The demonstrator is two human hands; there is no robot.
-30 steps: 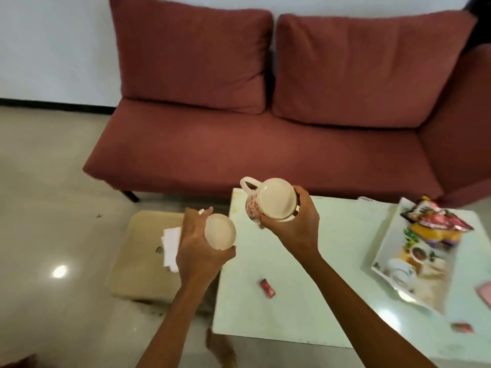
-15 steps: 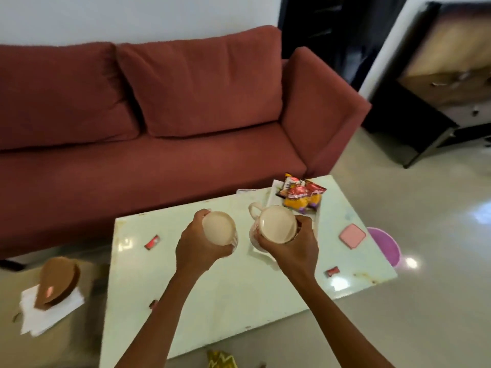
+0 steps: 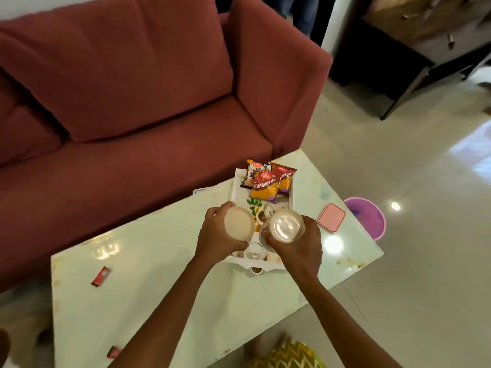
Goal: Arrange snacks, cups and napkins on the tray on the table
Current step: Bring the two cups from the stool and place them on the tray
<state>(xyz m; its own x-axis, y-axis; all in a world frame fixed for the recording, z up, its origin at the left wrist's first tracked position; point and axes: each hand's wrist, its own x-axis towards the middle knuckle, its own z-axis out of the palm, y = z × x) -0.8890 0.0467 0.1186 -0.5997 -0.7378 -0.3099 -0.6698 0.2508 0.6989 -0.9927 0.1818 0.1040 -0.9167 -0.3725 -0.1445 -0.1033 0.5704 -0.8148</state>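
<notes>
Glossy table (image 3: pixel 159 301): each hand (left (image 3: pixel 216 239), right (image 3: pixel 300 245)) clamped round a ceramic cup.

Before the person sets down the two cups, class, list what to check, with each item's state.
1. Left hand grips the cream cup: ok.
2. Right hand grips the patterned mug: ok.
3. Both cups are above the white rectangular tray: ok.
4. Red and orange snack packets lie at the tray's far end, apart from the cups: ok.
5. Free space under the cups: cannot tell, hands hide it.
6. Napkins on tray: cannot tell.
</notes>
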